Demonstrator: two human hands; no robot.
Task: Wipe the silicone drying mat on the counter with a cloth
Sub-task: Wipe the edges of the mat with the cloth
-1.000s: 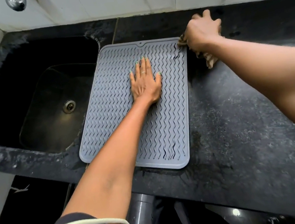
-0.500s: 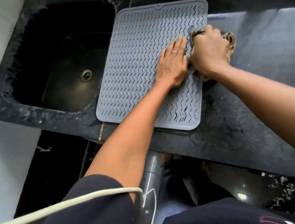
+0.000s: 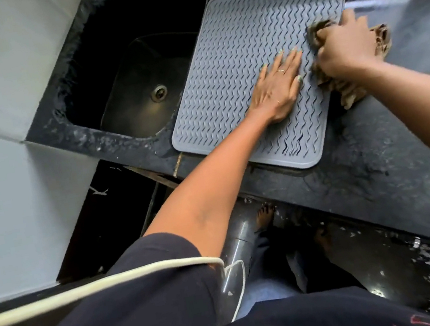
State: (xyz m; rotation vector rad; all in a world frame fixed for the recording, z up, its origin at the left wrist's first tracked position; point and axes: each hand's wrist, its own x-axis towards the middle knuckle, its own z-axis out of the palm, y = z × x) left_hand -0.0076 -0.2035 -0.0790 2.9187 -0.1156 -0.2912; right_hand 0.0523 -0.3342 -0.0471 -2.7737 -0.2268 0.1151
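While left hand (image 3: pixel 275 90) flattens mat (image 3: pixel 236 74) | sink (image 3: pixel 138 84) adjacent | right hand (image 3: pixel 342 47) grips cloth (image 3: pixel 346 89)

The far-left half of the grey mat (image 3: pixel 241 53) lies bare, open to a sweep. The left hand (image 3: pixel 278 86) lies flat across its middle, fingers spread, its forearm crossing the near edge and closing off that side. Just right of it, the right hand (image 3: pixel 342 47) bunched around the cloth (image 3: pixel 343 87) covers the mat's right edge. The dark bench (image 3: pixel 392 139) to the right and near side lies open. On the left the sink (image 3: pixel 136 76) drops away directly beside the mat's left edge.
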